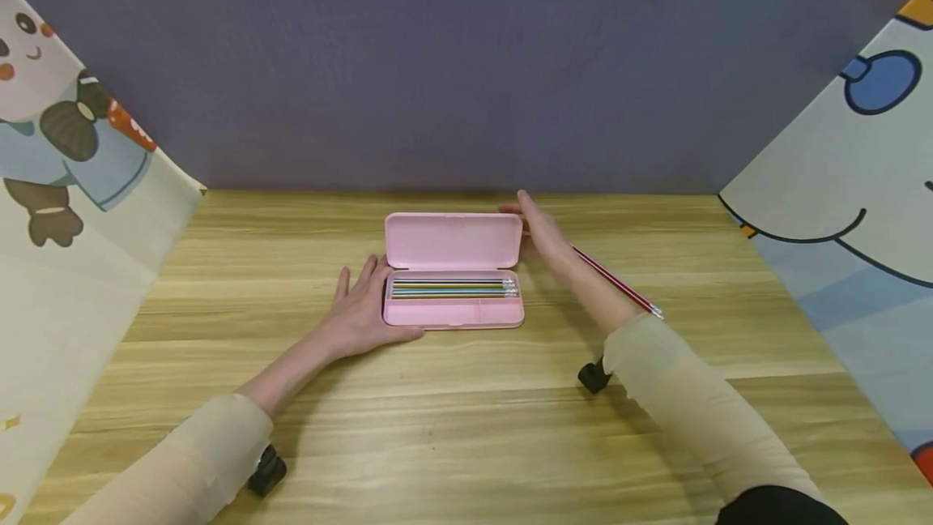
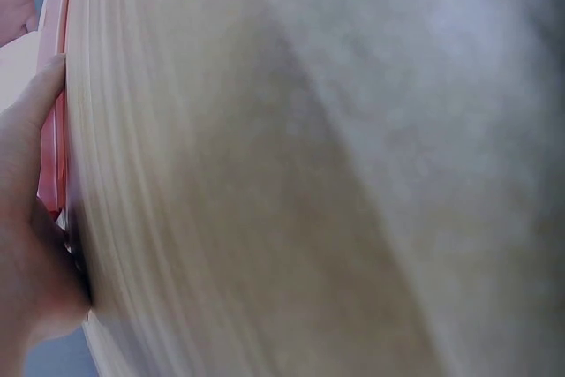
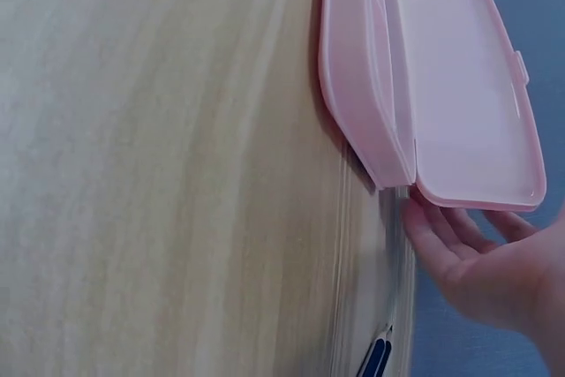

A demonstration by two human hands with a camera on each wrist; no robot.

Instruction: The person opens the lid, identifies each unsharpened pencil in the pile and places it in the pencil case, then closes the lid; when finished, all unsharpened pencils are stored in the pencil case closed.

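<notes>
A pink pencil case (image 1: 453,314) lies on the table with its lid (image 1: 453,241) raised behind it. Several striped pencils (image 1: 452,289) lie side by side in its rear compartment; the narrow front compartments show bare pink. My left hand (image 1: 359,318) rests at the case's left end, fingers spread, the thumb straight along the front wall. At the lid's right end is my right hand (image 1: 548,241); in the right wrist view its extended fingers (image 3: 430,240) reach behind the lid's edge, near the hinge. Whether they press on the lid I cannot tell.
Dark red pencil (image 1: 615,280), possibly more than one, lies on the table right of the case, partly under my right forearm. A grey-blue panel (image 1: 466,63) stands along the table's back edge. Printed cartoon panels (image 1: 824,144) flank both sides of the wooden table (image 1: 437,428).
</notes>
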